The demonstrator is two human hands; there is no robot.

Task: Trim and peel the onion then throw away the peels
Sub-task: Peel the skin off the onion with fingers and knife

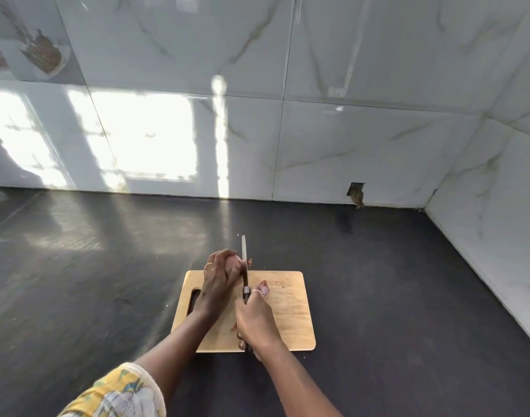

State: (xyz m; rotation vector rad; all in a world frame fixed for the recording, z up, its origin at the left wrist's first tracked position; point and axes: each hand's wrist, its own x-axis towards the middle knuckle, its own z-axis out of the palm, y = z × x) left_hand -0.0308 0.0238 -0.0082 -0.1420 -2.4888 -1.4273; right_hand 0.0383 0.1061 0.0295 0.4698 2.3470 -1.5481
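Dark grey worktop in a corner, with glossy marble-look wall tiles behind and to the right. Bright window glare sits on the left tiles, and there's a small cut-out hole low in the back wall.

Wooden cutting board lies flat on the worktop in front of me, handle slot at its left end.

My left hand is curled over the onion, gripping it from above at the far edge of the board. Only a bit of pinkish skin shows between my fingers. Ring on one finger of that hand.

My right hand is wrapped round the dark handle of the knife, with another ring near the top of the grip. Blade points straight away from me, edge down, set against the right side of the onion. A small reddish end piece shows just right of the blade. Can't tell how deep the blade sits.

Purple-red peel scrap lies on the board just right of the knife handle, close to my right knuckles. Another reddish scrap shows at the left edge of my right hand, mostly hidden.

Yellow patterned sleeve on my left arm at bottom left; right forearm bare.
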